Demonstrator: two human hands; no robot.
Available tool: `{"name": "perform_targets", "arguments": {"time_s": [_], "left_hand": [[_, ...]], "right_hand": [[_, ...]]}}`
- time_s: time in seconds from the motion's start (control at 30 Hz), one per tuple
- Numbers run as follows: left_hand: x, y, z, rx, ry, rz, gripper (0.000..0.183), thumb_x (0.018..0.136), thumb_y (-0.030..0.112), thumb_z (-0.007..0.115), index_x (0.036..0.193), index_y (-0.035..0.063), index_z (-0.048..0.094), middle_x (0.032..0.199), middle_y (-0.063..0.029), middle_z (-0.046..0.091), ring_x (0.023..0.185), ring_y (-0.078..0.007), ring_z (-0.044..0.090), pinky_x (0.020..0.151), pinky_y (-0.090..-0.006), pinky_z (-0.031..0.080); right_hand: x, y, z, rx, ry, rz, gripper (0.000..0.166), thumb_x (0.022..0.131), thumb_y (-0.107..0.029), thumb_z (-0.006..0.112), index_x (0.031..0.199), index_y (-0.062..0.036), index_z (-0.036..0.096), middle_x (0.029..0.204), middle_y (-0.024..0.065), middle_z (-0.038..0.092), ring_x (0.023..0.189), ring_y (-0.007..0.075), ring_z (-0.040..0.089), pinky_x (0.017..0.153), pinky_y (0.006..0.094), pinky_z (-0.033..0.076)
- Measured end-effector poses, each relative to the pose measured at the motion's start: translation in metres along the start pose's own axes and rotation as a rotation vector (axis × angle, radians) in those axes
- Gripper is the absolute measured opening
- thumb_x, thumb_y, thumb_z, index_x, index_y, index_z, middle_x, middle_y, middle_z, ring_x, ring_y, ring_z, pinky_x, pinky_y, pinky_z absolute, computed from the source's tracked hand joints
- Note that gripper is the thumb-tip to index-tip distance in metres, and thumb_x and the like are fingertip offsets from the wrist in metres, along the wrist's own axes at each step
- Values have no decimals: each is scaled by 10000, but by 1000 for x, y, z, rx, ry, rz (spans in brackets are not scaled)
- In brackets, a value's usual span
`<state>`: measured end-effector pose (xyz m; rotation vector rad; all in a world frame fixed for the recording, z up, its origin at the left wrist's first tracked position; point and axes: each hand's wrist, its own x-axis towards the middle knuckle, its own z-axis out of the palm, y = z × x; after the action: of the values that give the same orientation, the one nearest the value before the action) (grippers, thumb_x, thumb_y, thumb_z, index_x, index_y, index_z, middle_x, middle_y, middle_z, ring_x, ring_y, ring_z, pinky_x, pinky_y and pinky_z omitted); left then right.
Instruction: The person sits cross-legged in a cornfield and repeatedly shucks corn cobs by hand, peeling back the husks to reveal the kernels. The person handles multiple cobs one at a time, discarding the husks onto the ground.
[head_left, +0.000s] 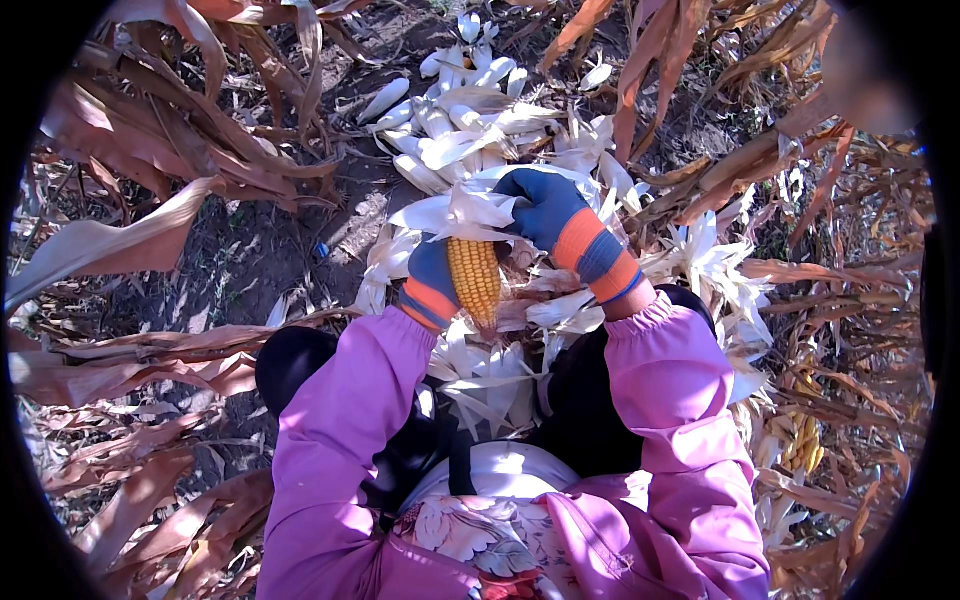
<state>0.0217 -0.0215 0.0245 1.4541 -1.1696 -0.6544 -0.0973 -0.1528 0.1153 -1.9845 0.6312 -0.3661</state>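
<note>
A corn ear (475, 281) with bare yellow kernels points its tip toward me. Pale husk leaves (457, 213) still wrap its base and fold back over the far end. My left hand (431, 274), in a blue and orange knit-cuffed glove, grips the ear from its left side. Gloved alike, my right hand (547, 210) pinches the peeled-back husk near the base; its fingertips are partly hidden behind the leaves. Beyond both hands lies a pile of unpeeled corn ears (450, 127) in whitish husks.
Loose husks (487, 375) lie between my knees, and more husks (712, 262) are heaped at the right. Several bare yellow ears (802, 442) rest among stalks at the lower right. Dry corn leaves (150, 142) lean in from the left over bare soil (247, 255).
</note>
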Motion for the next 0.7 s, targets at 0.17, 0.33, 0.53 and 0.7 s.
{"name": "perform_targets", "arguments": {"time_s": [0.17,0.33,0.53,0.7], "left_hand": [[-1,8,-9,-287,-192,-151,435,910,287,340,1190,-41,394,1099,-204,500,976,-332,523,863,-440,435],[7,53,6,-1280,-138,-562,384,896,322,397,1093,3,484,859,-142,578,739,-257,598,662,-351,514],[6,66,7,-1166,-145,-592,477,860,433,443,1084,15,491,834,-148,594,691,-262,605,610,-348,520],[-4,60,0,-1245,-43,-716,521,841,474,443,1058,5,508,864,-164,599,731,-284,604,665,-402,512]], "right_hand": [[6,7,-16,-104,187,-32,190,713,-65,587,896,-18,609,748,81,628,682,122,565,635,245,453],[8,1,-35,-311,328,13,171,695,-99,629,854,-36,627,746,85,630,673,149,588,639,265,455],[12,15,-41,-288,428,-38,183,742,-89,562,903,-39,632,734,74,624,651,130,571,627,260,456],[10,16,-58,270,664,-58,231,790,-130,519,979,-20,594,803,87,628,680,153,572,634,278,449]]}}
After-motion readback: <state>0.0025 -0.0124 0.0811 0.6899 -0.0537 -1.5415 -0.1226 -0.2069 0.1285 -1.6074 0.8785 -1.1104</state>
